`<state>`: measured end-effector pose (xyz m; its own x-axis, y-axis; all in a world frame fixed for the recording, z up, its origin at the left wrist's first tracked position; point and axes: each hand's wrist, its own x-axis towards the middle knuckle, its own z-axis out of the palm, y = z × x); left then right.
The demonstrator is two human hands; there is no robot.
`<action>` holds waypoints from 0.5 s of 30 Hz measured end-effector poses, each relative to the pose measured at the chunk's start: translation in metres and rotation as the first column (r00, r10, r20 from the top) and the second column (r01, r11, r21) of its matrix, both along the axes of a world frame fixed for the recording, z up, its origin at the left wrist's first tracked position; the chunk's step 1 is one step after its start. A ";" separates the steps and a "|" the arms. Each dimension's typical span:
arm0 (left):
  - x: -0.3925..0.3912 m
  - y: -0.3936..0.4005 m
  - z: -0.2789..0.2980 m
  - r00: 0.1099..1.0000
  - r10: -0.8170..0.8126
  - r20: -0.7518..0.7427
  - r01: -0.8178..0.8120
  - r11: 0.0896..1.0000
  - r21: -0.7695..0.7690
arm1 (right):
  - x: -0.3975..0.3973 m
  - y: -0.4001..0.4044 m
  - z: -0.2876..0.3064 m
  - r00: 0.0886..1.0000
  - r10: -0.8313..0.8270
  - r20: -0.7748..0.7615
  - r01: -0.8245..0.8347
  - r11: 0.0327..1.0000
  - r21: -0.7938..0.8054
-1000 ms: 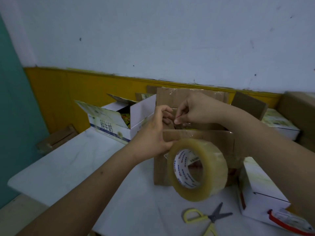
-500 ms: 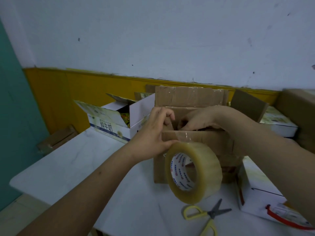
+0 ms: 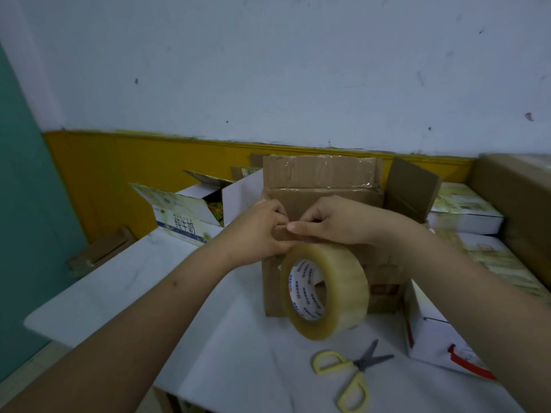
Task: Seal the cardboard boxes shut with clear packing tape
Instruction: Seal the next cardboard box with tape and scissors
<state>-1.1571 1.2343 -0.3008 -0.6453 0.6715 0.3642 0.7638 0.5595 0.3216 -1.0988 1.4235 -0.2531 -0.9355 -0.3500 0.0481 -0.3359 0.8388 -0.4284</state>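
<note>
Cardboard meets both hands at the near top edge of a brown box (image 3: 323, 201) on a white table (image 3: 119, 290): the left hand (image 3: 256, 231) grips the flap's left end, the right hand (image 3: 343, 220) pinches beside it. Just beneath the grip hangs a clear tape roll (image 3: 325, 290); lower right, yellow-handled scissors (image 3: 351, 374).

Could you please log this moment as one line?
step: sticking tape end | left hand: pinching box flap | right hand: pressing flap | tape roll: hanging | scissors: on table
</note>
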 end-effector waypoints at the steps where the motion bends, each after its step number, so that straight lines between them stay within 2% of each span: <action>1: 0.000 -0.002 0.003 0.999 -0.015 0.029 0.017 0.998 -0.053 | 0.001 0.001 -0.005 0.999 0.012 -0.047 -0.012 1.000 0.003; 3: 0.000 -0.009 0.015 0.986 -0.074 0.147 0.089 0.991 -0.097 | 0.001 0.001 -0.010 0.991 0.008 -0.134 -0.004 1.000 0.028; 4: 0.000 -0.014 0.021 0.958 -0.111 0.265 0.130 0.990 -0.057 | 0.001 -0.001 -0.011 0.988 -0.001 -0.155 0.009 0.999 0.052; 6: 0.005 -0.017 0.032 0.870 -0.115 0.480 0.100 0.993 0.055 | 0.002 -0.004 -0.012 0.985 -0.018 -0.174 0.041 0.991 0.130; 7: 0.005 -0.015 0.034 0.852 -0.084 0.517 0.061 0.996 0.061 | 0.003 -0.005 -0.011 0.983 -0.028 -0.182 0.058 0.985 0.165; 10: 0.005 -0.001 0.036 0.913 -0.068 0.401 0.110 0.990 -0.083 | 0.004 -0.006 -0.011 0.968 -0.063 -0.242 0.131 0.952 0.276; 12: 0.003 0.005 0.036 0.914 -0.081 0.398 0.146 0.980 -0.137 | 0.006 -0.005 -0.012 0.956 -0.110 -0.271 0.191 0.936 0.297; 14: -0.001 0.007 0.039 0.903 -0.049 0.426 0.139 0.973 -0.184 | 0.012 -0.002 -0.014 0.936 -0.175 -0.306 0.250 0.941 0.227; 15: -0.001 0.008 0.041 0.910 -0.033 0.413 0.136 0.966 -0.221 | 0.019 0.000 -0.015 0.910 -0.214 -0.356 0.276 0.952 0.133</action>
